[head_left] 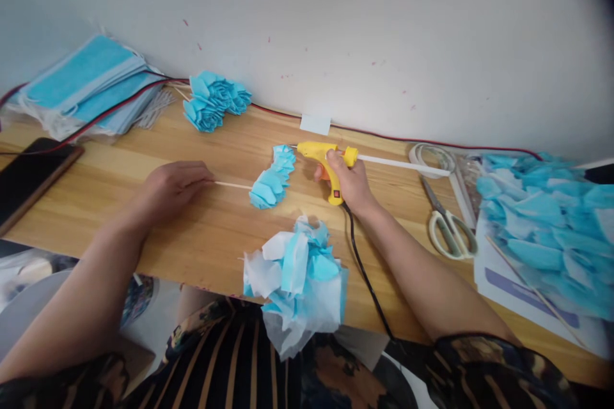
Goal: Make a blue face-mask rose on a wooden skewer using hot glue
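My left hand (173,186) is closed around one end of a thin wooden stick (233,185). At the stick's other end is a blue folded flower strip (271,180), which trails up and away over the table. My right hand (351,182) grips a yellow hot glue gun (316,151) by its handle, a finger near the orange trigger. Its nozzle points left, at or just beside the strip's far end; whether they touch, I cannot tell. A long white glue stick (403,164) sticks out of the gun's back. Crumpled blue and white pieces (300,268) lie nearer me at the table edge.
Finished blue flowers (215,101) lie by the wall, right of stacked blue face masks (86,80). A phone (36,172) rests at far left. On the right are scissors (448,227), a tape-like coil (432,156) and a blue petal pile (551,217). The gun's black cord (357,249) crosses the front edge.
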The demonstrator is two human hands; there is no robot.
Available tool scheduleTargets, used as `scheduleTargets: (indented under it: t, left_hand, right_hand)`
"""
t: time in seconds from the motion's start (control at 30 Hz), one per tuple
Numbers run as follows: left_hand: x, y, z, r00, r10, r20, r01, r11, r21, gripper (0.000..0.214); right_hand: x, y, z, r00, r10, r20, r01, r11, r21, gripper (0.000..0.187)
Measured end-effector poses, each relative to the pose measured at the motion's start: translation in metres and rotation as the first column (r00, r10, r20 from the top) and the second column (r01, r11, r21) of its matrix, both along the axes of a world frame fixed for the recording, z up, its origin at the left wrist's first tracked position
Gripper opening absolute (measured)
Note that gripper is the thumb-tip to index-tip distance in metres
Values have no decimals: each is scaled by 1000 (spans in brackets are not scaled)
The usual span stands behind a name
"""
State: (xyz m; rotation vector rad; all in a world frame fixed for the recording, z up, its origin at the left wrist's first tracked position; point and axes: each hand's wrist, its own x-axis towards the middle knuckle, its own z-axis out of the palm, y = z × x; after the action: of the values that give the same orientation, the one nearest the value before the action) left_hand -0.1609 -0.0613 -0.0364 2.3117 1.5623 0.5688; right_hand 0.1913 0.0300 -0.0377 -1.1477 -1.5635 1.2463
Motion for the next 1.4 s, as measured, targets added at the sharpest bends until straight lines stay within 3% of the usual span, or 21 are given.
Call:
scheduleTargets:
  t: [0.37,0.73,1.4]
  left_hand:
    - [7,3,3,1000,0,-2,0,1000,7,35]
    - [4,3,2,1000,1,-8,-1,1000,15,34]
    - [5,1,1,999,-16,-30,17,998,56,39]
  right_hand:
    - [2,2,-5,999,36,-39,-35,999,31,59]
    - [2,1,-1,999,31,-12,-31,999,-17,59]
    - [0,1,8,985,51,167,-44,998,-49,67]
